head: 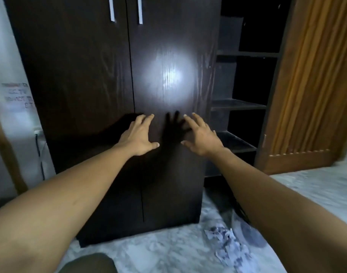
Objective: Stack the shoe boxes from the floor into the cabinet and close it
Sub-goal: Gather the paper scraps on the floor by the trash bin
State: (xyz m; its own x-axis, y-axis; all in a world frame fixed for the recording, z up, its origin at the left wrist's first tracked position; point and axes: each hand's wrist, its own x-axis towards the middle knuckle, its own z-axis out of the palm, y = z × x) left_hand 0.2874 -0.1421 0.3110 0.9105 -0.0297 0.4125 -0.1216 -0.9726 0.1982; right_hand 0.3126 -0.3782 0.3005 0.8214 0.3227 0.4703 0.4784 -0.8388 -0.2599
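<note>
A tall dark brown cabinet (80,75) fills the view, both of its doors flush and shut, with two silver handles (112,10) near the top. My left hand (138,135) has its fingers spread, the tips against the right door (168,46) just beside the seam. My right hand (201,135) is spread the same way, a little to the right on that door. Neither hand holds anything. A bright light spot shines on the door above my hands. No shoe boxes are visible.
Open dark shelves (239,104) adjoin the cabinet on the right, and a brown wooden door (314,95) stands beyond them. The floor (168,251) is pale marble with a crumpled paper scrap (225,247). A white wall with a notice (17,95) is on the left.
</note>
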